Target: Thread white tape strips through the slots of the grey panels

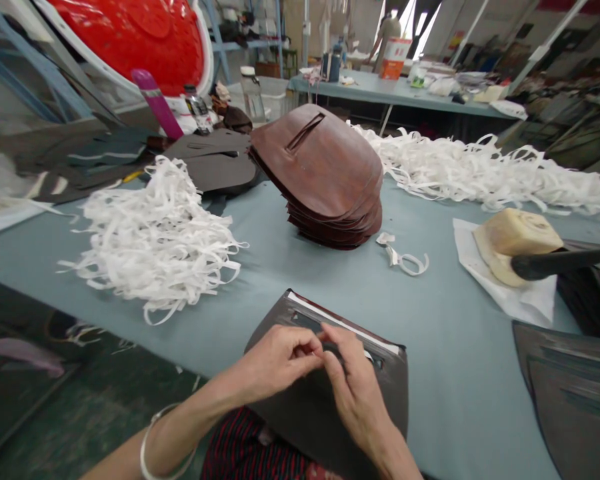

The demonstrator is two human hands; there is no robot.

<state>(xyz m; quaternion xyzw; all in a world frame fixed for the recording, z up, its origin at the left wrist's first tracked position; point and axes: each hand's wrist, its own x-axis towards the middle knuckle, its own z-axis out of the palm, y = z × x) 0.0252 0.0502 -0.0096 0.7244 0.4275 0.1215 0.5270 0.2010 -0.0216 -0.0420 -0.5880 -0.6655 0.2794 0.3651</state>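
A dark grey leather-like panel [300,400] lies at the table's near edge, partly over my lap. It has a slot near its far edge, and a white strip [340,320] runs along that edge. Above the slot, my left hand [283,357] is closed in a pinch. My right hand [353,380] meets it, thumb and forefinger bent against the left fingertips. Whatever lies between the fingertips is too small to make out. A bit of white shows beside my right fingers, on the slot. My hands cover the slot's middle.
A brown leather pile [325,167] stands mid-table, white strip heaps [160,233] [480,167] left and back right. Strip scraps [405,260] lie near the pile. At right are a yellowish block [520,233], a black handle [560,261] and dark panels [575,393].
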